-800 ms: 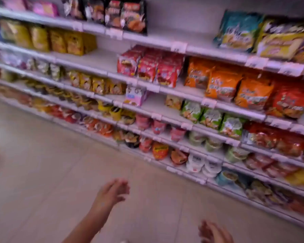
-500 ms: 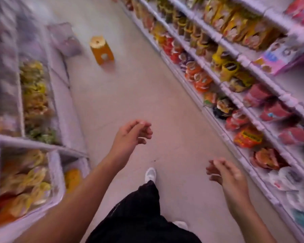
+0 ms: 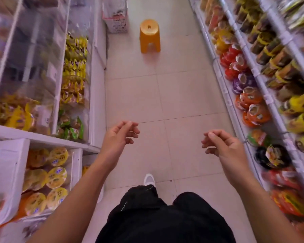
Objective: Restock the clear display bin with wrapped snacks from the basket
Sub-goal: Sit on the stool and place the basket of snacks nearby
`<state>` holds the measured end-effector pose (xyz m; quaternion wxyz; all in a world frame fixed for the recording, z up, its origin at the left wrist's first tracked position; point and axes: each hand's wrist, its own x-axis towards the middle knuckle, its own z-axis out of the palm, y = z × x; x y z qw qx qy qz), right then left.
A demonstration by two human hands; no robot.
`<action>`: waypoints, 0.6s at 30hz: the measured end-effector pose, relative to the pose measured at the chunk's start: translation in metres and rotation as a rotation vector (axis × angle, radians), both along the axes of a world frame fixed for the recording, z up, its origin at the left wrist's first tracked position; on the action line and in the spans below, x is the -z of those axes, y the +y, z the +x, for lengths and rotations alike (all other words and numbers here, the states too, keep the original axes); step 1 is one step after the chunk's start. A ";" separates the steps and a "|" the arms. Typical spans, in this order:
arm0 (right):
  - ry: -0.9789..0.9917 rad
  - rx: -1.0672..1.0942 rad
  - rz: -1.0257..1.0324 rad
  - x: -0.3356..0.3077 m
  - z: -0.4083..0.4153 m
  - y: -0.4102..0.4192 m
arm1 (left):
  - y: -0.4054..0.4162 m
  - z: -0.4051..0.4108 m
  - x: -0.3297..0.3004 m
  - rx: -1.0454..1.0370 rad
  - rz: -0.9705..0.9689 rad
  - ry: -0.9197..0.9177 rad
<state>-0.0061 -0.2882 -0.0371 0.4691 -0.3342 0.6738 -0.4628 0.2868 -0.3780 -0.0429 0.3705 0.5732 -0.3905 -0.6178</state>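
I look down a shop aisle. A white and pink basket (image 3: 115, 16) stands on the floor far ahead, by the left-hand shelving. Clear display bins (image 3: 42, 71) line the left side, with yellow wrapped snacks (image 3: 74, 71) in them. My left hand (image 3: 118, 136) hangs in the air over the floor, fingers loosely curled, holding nothing. My right hand (image 3: 223, 146) is level with it to the right, also loosely curled and empty. Both hands are well short of the basket.
An orange plastic stool (image 3: 149, 36) stands in the aisle just right of the basket. Shelves of cup noodles and snack packs (image 3: 253, 95) run along the right. Round yellow-lidded tubs (image 3: 54, 174) fill a bin at lower left. My black trousers and one white shoe (image 3: 149, 179) show below.
The view has swung left from the right-hand shelves to straight down the aisle. The basket and stool have come nearer and more central. Both hands have stayed empty, and the right one has risen further into view.
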 end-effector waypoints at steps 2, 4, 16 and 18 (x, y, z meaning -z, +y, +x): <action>0.020 0.033 0.022 0.001 -0.016 -0.027 | -0.035 -0.019 0.001 0.061 0.016 0.005; 0.039 0.078 0.050 0.008 -0.034 -0.055 | -0.072 -0.042 0.003 0.128 0.028 0.013; 0.005 -0.110 0.051 0.011 -0.094 -0.342 | -0.301 -0.081 -0.010 -0.026 0.008 -0.016; 0.004 -0.202 0.028 0.004 -0.082 -0.409 | -0.336 -0.061 -0.012 -0.142 -0.001 -0.016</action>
